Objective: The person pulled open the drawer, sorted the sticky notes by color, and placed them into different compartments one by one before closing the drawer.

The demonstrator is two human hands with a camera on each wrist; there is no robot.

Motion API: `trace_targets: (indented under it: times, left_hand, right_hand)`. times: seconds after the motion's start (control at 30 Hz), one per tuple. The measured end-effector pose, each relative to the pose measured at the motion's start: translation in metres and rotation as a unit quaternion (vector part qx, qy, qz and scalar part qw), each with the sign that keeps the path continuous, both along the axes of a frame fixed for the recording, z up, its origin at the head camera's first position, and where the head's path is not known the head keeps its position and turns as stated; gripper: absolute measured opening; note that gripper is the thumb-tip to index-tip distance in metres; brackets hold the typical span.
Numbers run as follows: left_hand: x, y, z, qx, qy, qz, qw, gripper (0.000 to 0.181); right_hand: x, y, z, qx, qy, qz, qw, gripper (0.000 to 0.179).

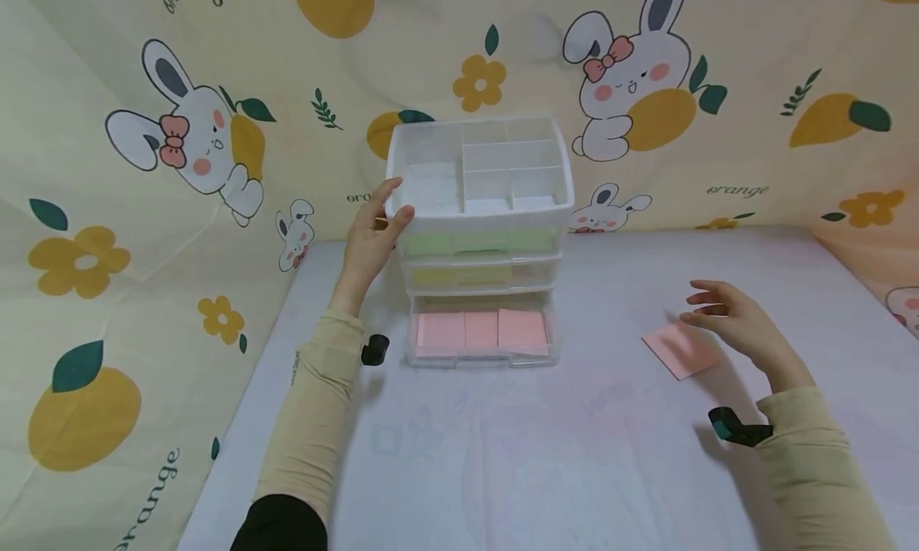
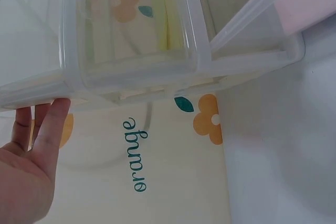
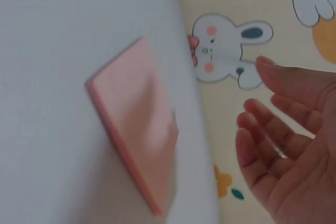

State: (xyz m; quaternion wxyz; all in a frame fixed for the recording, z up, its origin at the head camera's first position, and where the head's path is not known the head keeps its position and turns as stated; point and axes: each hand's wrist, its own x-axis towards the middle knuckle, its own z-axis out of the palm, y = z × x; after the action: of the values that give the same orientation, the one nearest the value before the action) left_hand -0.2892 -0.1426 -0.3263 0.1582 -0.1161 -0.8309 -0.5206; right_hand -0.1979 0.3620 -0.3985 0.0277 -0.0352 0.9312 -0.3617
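Observation:
A white plastic drawer organizer (image 1: 481,208) stands on the table with a divided tray on top. Its bottom drawer (image 1: 483,360) is pulled out and holds pink sticky note pads (image 1: 481,329) side by side. My left hand (image 1: 369,236) holds the organizer's upper left corner, thumb toward the front and fingers along the side. In the left wrist view, fingertips (image 2: 60,106) meet the clear side wall. At the right, another pink sticky note pad (image 1: 682,350) lies on the table. Just above it hovers my right hand (image 1: 735,324), fingers loosely bent and holding nothing.
The upper drawers are closed, with green contents (image 1: 481,242) over yellow contents (image 1: 463,276). A cream cloth (image 1: 424,57) printed with rabbits and oranges hangs behind and beside the white table (image 1: 546,455). Black straps with small mounts (image 1: 739,428) sit at the wrists.

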Motion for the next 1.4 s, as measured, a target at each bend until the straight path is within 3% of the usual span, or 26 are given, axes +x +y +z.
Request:
trace_targets:
  times: [0.23,0.6,0.9,1.4]
  left_hand:
    - [-0.001,0.001,0.0,0.002,-0.013,0.002,0.9999,0.061]
    - [0.0,-0.001,0.001,0.006,-0.002,0.002,1.0,0.062]
    - [0.0,-0.001,0.0,0.011,-0.007,0.0,0.9999,0.06]
    - [0.001,0.0,0.002,0.007,-0.006,0.001,1.0,0.058]
  right_hand:
    - [0.01,0.013,-0.008,0.032,-0.106,0.028,0.9934,0.076]
    - [0.015,0.019,-0.013,0.094,-0.174,0.022,0.9801,0.079]
    - [0.015,0.018,-0.018,0.152,-0.17,0.006,0.9737,0.08]
    - [0.015,0.013,-0.016,0.139,-0.18,0.0,0.9738,0.079]
